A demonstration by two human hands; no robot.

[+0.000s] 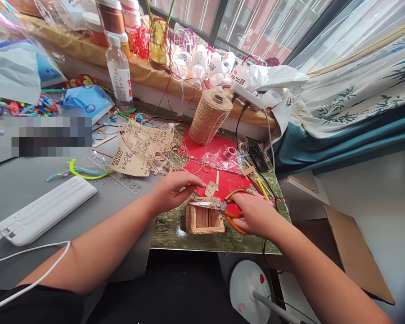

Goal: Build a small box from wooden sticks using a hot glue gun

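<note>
My right hand [253,211] grips orange-handled scissors [219,205], fingers through the loops. The blades point left across the far rim of a small open box [205,230] wound with brown twine. Slatted wood shows inside the box. Just beyond its far left corner is my left hand [173,191], with thumb and fingers drawn together on a thin strand of twine that seems to run down to the box; the fingertips partly hide it. A large spool of jute twine [209,118] stands behind, with loose strands trailing from it. A small piece of marked sandpaper [211,189] lies near the blades.
Red sheets [195,175] lie under the spool. Sandpaper [135,155] and tangled twine lie left of it. A white power bank [47,209] with a cable sits at left. A water bottle [119,74] stands by the sill; a power strip [246,95] with cords is at right.
</note>
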